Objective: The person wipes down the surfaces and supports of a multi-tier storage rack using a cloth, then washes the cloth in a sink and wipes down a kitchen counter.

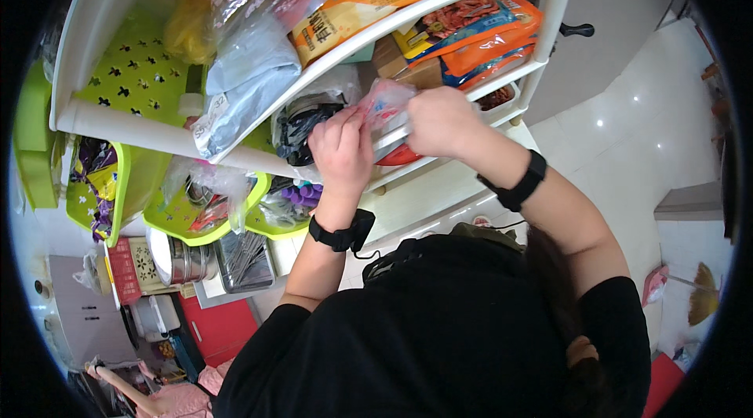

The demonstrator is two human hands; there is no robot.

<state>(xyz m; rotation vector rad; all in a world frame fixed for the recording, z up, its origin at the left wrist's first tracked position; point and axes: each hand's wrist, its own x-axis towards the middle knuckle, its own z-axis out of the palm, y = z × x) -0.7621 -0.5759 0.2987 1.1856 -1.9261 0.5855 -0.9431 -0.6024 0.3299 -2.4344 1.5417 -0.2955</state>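
My left hand (343, 150) grips the left side of a thin clear plastic bag (385, 105) with pink and blue print, its fingers bent over the film. On the bag's other side is my right hand (441, 123), closed on its edge and slightly blurred. Both hands are at the front of a white plastic shelf rack. A black plastic bag (294, 124) lies on the shelf beside my left hand. Behind the hands are a cardboard box (426, 73) and orange food packets (491, 56). Part of a red item (399, 155) shows below my right hand.
The white shelf edge (376, 18) above holds orange and white packets (359, 12) and a pale blue plastic bag (250, 65). Green baskets (120, 194) stand at left. A metal tray (244, 262) holds thin metal items. Another person's arm (126, 388) shows at lower left.
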